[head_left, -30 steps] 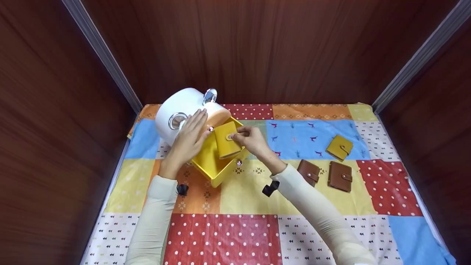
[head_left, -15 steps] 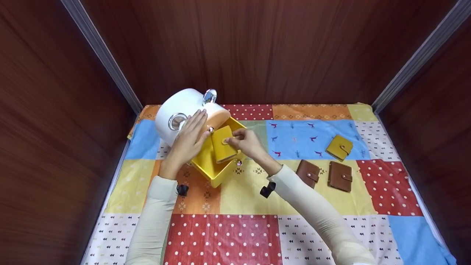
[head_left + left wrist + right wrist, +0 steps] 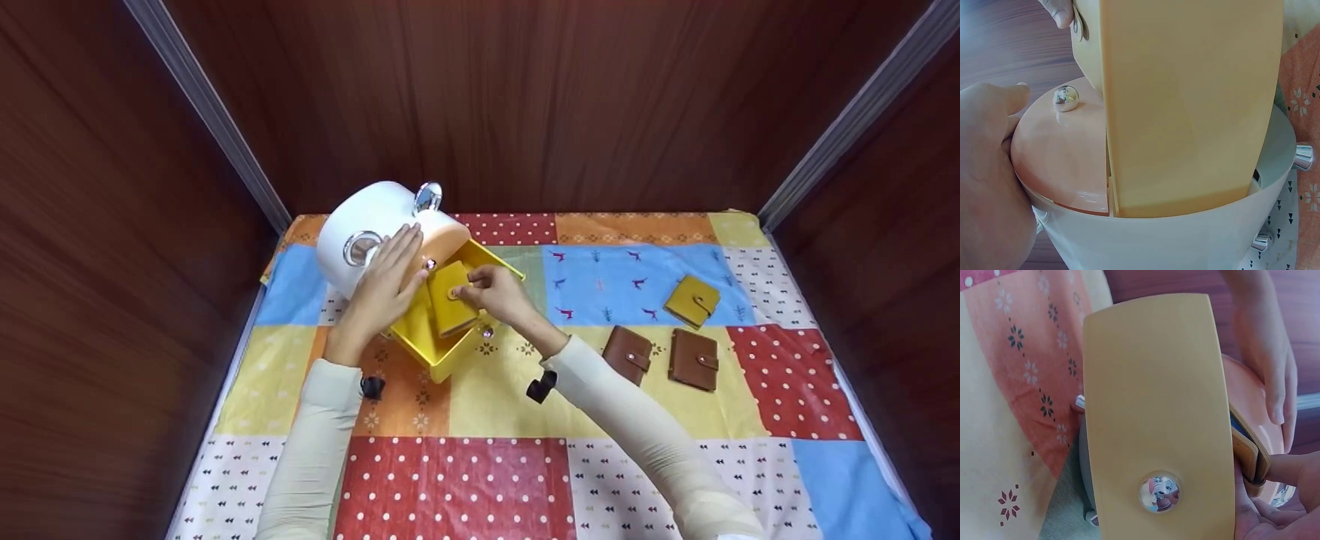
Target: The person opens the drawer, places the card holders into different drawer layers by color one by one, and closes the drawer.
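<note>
My right hand (image 3: pixel 499 292) pinches a small yellow snap-strap wallet (image 3: pixel 450 298) by its strap side. The wallet is tilted, its lower part inside the pulled-out yellow drawer (image 3: pixel 437 367). In the right wrist view, the wallet (image 3: pixel 1246 453) shows at the side of the drawer front (image 3: pixel 1157 394), which hides much of it. My left hand (image 3: pixel 386 289) lies with straight fingers on the white rounded drawer box (image 3: pixel 367 206). In the left wrist view, that hand (image 3: pixel 988 174) touches the edge of the box's peach front panel (image 3: pixel 1067 154), beside a shiny knob (image 3: pixel 1066 99).
To the right on the patchwork cloth (image 3: pixel 457 487) lie a mustard wallet (image 3: pixel 691 301) and two brown wallets, one near my right sleeve (image 3: pixel 628 354) and one further right (image 3: pixel 693 360). Dark wood panels (image 3: pixel 525 105) stand behind and at both sides.
My right hand has moved slightly left and toward me, and the wallet with it, lower against the drawer. The left hand and the white box have stayed in place.
</note>
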The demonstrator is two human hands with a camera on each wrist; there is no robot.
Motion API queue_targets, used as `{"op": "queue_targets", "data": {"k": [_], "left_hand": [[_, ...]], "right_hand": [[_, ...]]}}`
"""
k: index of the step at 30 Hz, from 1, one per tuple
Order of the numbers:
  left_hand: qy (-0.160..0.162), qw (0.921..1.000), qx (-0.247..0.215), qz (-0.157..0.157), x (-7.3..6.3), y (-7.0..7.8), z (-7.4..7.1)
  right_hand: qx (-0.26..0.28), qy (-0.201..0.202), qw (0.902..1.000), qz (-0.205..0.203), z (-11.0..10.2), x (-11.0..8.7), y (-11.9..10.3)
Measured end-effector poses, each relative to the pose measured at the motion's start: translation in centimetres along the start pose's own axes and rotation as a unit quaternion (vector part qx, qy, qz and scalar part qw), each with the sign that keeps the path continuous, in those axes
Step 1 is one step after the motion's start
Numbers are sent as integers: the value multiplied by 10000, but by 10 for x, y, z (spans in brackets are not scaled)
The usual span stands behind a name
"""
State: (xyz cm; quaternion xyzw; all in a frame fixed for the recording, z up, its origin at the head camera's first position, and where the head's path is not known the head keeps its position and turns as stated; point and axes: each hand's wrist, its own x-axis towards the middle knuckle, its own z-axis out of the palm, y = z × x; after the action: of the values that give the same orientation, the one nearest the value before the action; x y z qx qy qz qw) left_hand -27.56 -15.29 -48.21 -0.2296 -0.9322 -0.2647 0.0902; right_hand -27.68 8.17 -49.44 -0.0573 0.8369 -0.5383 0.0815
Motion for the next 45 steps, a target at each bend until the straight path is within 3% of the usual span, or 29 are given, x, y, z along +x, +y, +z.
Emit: {"op": "queue_targets", "data": {"k": [23,45], "left_hand": [[-36,10000,34,58,0,-1,-2],[37,9999,6,106,0,-1,-1]], "right_hand": [[-212,-567,9982,-55,9,5,-8],[-712,-665,9948,-283,21,13,-10]]}}
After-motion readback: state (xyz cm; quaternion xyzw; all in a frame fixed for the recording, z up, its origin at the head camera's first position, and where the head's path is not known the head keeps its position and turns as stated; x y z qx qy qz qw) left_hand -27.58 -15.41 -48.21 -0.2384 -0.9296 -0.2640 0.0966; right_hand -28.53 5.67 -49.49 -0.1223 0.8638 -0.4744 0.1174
